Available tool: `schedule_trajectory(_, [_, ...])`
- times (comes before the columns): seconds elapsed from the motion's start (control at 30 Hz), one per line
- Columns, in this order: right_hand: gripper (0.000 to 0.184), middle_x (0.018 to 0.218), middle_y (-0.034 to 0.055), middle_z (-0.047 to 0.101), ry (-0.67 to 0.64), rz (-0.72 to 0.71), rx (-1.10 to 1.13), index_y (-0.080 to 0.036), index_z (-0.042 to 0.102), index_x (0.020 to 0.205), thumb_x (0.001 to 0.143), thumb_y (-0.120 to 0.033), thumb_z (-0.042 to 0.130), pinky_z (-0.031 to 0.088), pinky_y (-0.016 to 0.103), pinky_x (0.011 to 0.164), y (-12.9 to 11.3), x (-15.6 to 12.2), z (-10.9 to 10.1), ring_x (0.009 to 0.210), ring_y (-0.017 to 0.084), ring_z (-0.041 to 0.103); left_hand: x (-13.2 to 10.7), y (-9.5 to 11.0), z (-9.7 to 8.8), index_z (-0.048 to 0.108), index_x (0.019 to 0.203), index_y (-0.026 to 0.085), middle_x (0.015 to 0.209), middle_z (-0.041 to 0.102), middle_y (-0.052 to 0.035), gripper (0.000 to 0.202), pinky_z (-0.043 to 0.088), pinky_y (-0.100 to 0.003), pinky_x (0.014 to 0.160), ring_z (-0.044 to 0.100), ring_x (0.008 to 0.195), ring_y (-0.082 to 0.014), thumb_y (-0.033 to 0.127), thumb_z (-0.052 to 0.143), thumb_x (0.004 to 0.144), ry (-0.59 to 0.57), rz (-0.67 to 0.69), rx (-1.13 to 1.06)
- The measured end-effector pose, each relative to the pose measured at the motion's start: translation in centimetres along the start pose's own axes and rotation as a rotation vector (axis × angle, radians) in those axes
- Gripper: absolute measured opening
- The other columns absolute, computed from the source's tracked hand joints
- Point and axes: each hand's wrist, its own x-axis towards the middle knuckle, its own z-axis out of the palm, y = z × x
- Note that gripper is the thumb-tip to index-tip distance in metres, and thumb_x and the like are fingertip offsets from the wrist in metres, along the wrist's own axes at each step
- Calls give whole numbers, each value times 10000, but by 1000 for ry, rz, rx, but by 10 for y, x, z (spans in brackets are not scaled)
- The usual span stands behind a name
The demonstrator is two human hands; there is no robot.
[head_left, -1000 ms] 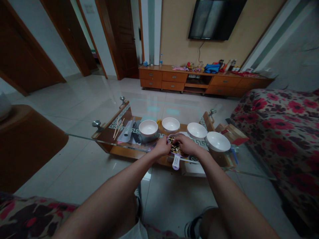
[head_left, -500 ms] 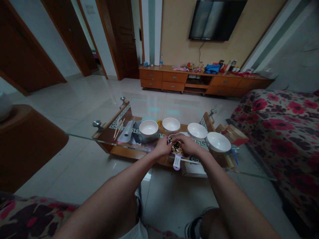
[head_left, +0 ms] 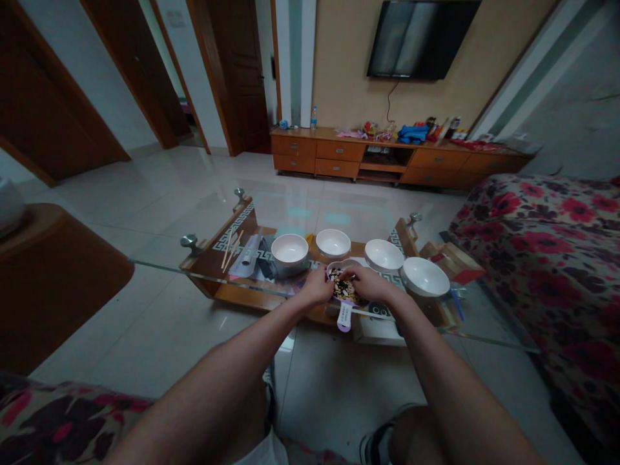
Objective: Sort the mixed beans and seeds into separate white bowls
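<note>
On a glass-topped coffee table, near white bowls, a pink-handled scoop of mixed beans sits between the hands. The left hand grips its rim; the right hand curls over the beans, its grip unclear.

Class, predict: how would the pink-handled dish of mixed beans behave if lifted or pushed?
The pink-handled dish looks like thin plastic, so probably light and stiff. Its mixed beans lie loose, so tilting would likely spill some. Pressing the long handle could tip it.
</note>
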Motion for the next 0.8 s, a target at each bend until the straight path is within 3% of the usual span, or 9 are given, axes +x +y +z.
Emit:
schedule_trajectory(0.13, [503, 1126, 104, 720, 4, 18, 32, -173, 742, 1076, 685, 3, 479, 481, 332, 920, -1, -2, -1, 1019, 227, 651, 0, 0, 0, 583, 1155, 153, 1087, 683, -134, 307, 529, -352, 865, 658, 987, -236, 143, 574, 848, -5, -1, -4])
schedule_trajectory(0.37, [434, 947, 53, 742, 13, 9, 168, -175, 742, 900, 655, 12, 436, 513, 275, 795, 5, -2, -11, 873, 173, 664, 0, -1, -1, 587, 1146, 151, 1067, 689, -132, 297, 536, -342, 846, 661, 978, -237, 144, 574, 849, -9, -1, -20])
schedule_trajectory(0.63, [452, 1030, 98, 706, 99, 101, 326, -155, 660, 1038, 672, -45, 420, 517, 254, 677, 14, -5, -24, 823, 159, 652, -2, -1, 0, 578, 1166, 137, 1043, 696, -134, 315, 543, -335, 830, 669, 950, -231, 137, 559, 852, -16, -2, -40])
schedule_trajectory(0.8, [365, 785, 62, 696, -78, 142, 397, -158, 645, 902, 633, -62, 418, 513, 257, 605, 7, -7, -17, 660, 144, 636, -1, -2, 0, 586, 1164, 133, 1059, 692, -140, 332, 541, -345, 836, 669, 952, -238, 129, 577, 833, -12, -4, -40])
